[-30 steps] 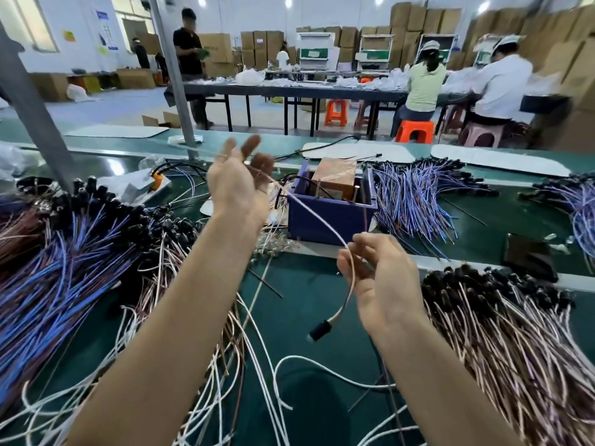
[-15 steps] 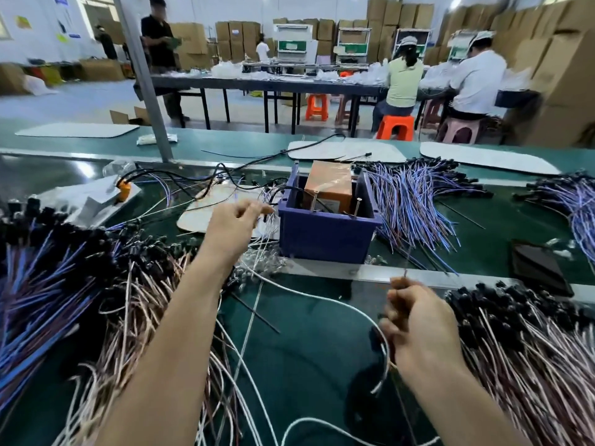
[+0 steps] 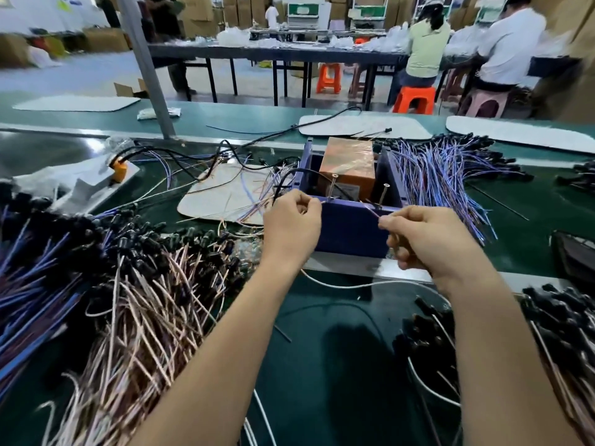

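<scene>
Left hand [image 3: 291,226], centre frame, fingers curled, pinching one end of a thin wire [image 3: 370,210]; right hand [image 3: 425,239], just to its right, pinches the other end. Wire runs between them along the near rim of the blue box [image 3: 351,233], close to two upright pins [image 3: 331,185]. Copper-coloured block [image 3: 347,162] sits inside the box; pink wire bundle [image 3: 145,317] lower left, blue wire bundle [image 3: 434,175] upper right, all on the green bench [image 3: 322,365].

The left hand [image 3: 291,226] hides its fingertips, and the thin wire [image 3: 370,210] is blurred.
</scene>
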Motion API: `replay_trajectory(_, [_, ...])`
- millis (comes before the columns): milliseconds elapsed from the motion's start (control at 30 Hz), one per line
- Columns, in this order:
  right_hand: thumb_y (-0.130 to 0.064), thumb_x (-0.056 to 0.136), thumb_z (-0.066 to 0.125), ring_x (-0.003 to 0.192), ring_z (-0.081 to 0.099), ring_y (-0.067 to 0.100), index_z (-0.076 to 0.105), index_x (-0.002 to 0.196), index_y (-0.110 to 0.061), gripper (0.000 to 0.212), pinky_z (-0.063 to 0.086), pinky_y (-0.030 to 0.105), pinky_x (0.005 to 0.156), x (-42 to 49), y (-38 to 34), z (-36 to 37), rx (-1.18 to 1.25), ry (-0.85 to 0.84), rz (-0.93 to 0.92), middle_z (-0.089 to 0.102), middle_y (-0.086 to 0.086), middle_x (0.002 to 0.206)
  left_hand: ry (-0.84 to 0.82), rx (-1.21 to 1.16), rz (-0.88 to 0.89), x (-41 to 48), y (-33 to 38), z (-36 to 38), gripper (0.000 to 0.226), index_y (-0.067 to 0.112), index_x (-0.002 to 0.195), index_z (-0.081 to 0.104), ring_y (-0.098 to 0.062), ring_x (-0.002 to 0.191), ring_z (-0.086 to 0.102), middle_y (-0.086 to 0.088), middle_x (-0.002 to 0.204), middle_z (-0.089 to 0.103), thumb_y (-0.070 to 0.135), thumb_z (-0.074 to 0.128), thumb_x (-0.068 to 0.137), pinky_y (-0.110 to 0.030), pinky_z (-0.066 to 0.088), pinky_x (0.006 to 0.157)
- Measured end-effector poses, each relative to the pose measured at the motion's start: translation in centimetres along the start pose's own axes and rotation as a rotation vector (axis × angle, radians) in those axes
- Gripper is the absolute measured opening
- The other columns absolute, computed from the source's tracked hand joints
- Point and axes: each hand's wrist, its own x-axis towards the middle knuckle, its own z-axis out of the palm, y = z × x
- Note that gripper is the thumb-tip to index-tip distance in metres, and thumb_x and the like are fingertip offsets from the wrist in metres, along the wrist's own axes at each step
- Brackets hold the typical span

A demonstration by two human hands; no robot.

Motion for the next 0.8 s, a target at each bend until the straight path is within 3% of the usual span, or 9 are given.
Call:
replay_trajectory(67, [-0.009, 0.088, 0.064, 0.032, 0.034, 0.008, 0.060, 0.067, -0.012, 0.022, 0.032, 0.018, 0.036, 0.4, 0.7, 0.3, 0.001, 0.025, -0.036, 0.049, -0.006, 0.041, 0.029, 0.043, 0.015, 0.3, 0.3, 0.6, 0.026, 0.025, 0.067, 0.053, -0.019, 0.078, 0.054, 0.014, 0.063, 0.055, 0.024, 0.055, 0.093, -0.023, 0.033, 0.066])
replay_trajectory(133, [-0.009, 0.087, 0.064, 0.031, 0.031, 0.006, 0.059, 0.066, -0.013, 0.022, 0.027, 0.017, 0.035, 0.7, 0.7, 0.5, 0.016, 0.037, -0.049, 0.044, -0.009, 0.039, 0.065, 0.058, 0.054, 0.3, 0.3, 1.0, 0.026, 0.023, 0.068, 0.052, -0.017, 0.075, 0.055, 0.014, 0.062, 0.054, 0.024, 0.055, 0.093, -0.024, 0.033, 0.067])
replay_trajectory(267, [-0.008, 0.084, 0.062, 0.031, 0.024, 0.003, 0.059, 0.060, -0.016, 0.025, 0.019, 0.016, 0.033, 1.2, 0.4, 0.1, 0.030, 0.054, -0.062, 0.035, -0.013, 0.035, 0.086, 0.074, 0.111, 0.6, -0.2, 1.6, 0.019, 0.016, 0.075, 0.056, 0.005, 0.057, 0.052, 0.014, 0.059, 0.053, 0.021, 0.056, 0.094, -0.005, 0.033, 0.055])
replay_trajectory(400, [-0.011, 0.084, 0.064, 0.033, 0.025, 0.003, 0.061, 0.062, -0.015, 0.022, 0.020, 0.017, 0.034, 1.3, 0.6, -0.7, 0.030, 0.134, -0.100, 0.036, -0.014, 0.034, 0.096, 0.112, 0.112, 0.8, -0.4, 1.4, 0.022, 0.017, 0.071, 0.054, 0.002, 0.053, 0.046, 0.014, 0.055, 0.051, 0.021, 0.057, 0.093, -0.005, 0.031, 0.054])
replay_trajectory(500, [-0.013, 0.085, 0.065, 0.036, 0.023, 0.006, 0.063, 0.069, -0.014, 0.016, 0.021, 0.018, 0.036, 1.3, 1.0, -1.2, 0.020, 0.169, -0.114, 0.034, -0.014, 0.034, 0.078, 0.111, 0.102, 0.9, -0.5, 1.3, 0.023, 0.017, 0.070, 0.054, -0.003, 0.054, 0.046, 0.012, 0.054, 0.051, 0.022, 0.057, 0.093, -0.018, 0.029, 0.056])
replay_trajectory(667, [-0.017, 0.082, 0.068, 0.035, 0.033, 0.003, 0.063, 0.065, -0.016, 0.018, 0.028, 0.025, 0.051, 1.6, 1.6, -0.8, -0.044, 0.229, -0.140, 0.040, -0.016, 0.035, 0.065, 0.114, 0.085, 0.8, -0.5, 1.1, 0.030, 0.024, 0.065, 0.048, -0.012, 0.060, 0.046, 0.010, 0.054, 0.052, 0.024, 0.056, 0.094, -0.022, 0.027, 0.060])
replay_trajectory(800, [-0.018, 0.081, 0.069, 0.052, 0.041, 0.011, 0.064, 0.062, -0.018, 0.019, 0.029, 0.026, 0.051, 2.1, 2.1, -0.2, -0.077, 0.268, -0.162, 0.050, -0.011, 0.049, 0.068, 0.117, 0.090, 0.8, -0.4, 1.2, 0.031, 0.025, 0.065, 0.047, -0.016, 0.063, 0.048, 0.010, 0.055, 0.053, 0.023, 0.056, 0.094, -0.021, 0.028, 0.059])
